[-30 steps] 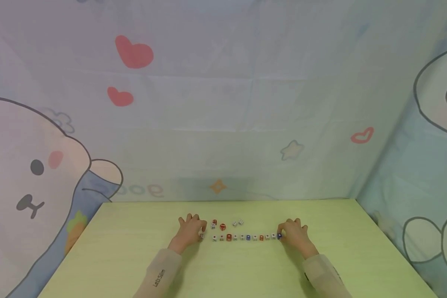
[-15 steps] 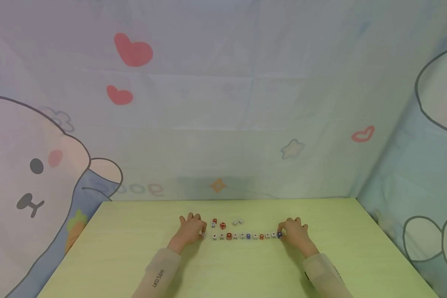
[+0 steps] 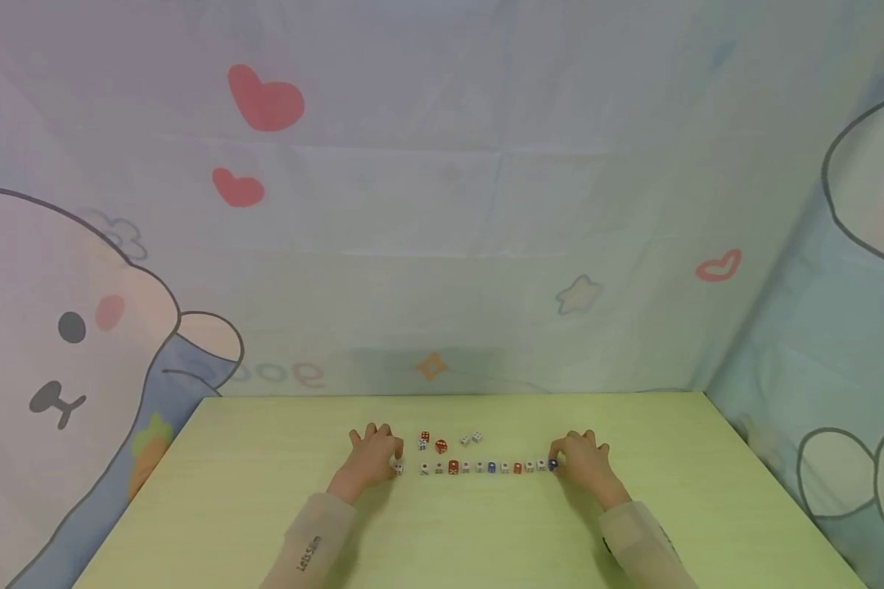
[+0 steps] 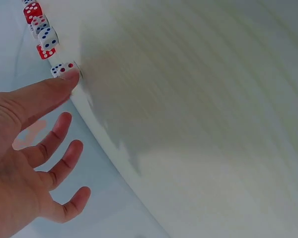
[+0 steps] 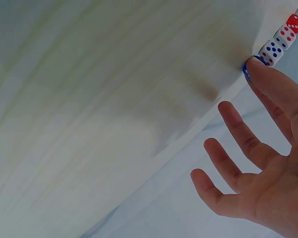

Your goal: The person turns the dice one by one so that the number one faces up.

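Note:
My left hand (image 3: 370, 460) pinches a white die (image 3: 399, 469) just left of a row of dice, with a gap between it and the row. In the left wrist view the thumb lies over this white die, whose red and blue pips show. At the row's right end my right hand (image 3: 584, 463) pinches a blue die (image 5: 246, 72) between thumb and index finger. That blue die is mostly covered by the thumb and sits against a white die (image 5: 271, 52). White, red, blue and orange-red dice form the row, among them a larger red die (image 3: 453, 467).
Behind the row's left half lie several loose dice, including a round-cornered red die (image 3: 441, 447), another red die (image 3: 425, 436) and a white die (image 3: 476, 437). The pale yellow-green table (image 3: 486, 532) ends at a printed cloth backdrop (image 3: 412, 204).
The left hand shifts slightly right and then back left with its white die, widening the gap to the row. My right hand stays at the blue die, and the row looks unmoved.

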Demonstrator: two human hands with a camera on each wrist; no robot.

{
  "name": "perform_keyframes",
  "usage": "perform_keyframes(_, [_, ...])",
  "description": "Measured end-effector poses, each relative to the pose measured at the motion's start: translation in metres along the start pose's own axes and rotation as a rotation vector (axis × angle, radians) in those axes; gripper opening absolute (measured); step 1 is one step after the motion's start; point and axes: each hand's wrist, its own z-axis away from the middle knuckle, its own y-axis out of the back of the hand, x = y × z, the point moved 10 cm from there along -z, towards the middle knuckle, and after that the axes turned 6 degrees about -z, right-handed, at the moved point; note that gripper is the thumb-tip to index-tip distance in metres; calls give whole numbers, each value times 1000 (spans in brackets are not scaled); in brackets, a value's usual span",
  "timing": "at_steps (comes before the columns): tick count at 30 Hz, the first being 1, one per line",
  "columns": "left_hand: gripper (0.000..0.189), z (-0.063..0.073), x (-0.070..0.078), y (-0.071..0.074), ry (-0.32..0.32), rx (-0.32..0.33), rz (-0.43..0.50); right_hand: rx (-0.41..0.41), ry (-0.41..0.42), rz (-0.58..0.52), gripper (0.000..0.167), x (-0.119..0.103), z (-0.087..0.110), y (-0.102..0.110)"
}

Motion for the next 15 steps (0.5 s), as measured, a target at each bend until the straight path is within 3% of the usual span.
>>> perform_keyframes(6, [12, 3, -1, 2, 0, -9, 44, 6, 6, -32, 13, 6, -2, -4])
perform_keyframes(10, [17, 4, -1, 3, -7, 6, 47, 44, 59, -19, 14, 6, -3, -3])
perform_keyframes(15, [21, 3, 1, 6, -16, 36, 30, 22, 24, -29, 12, 1, -1, 0])
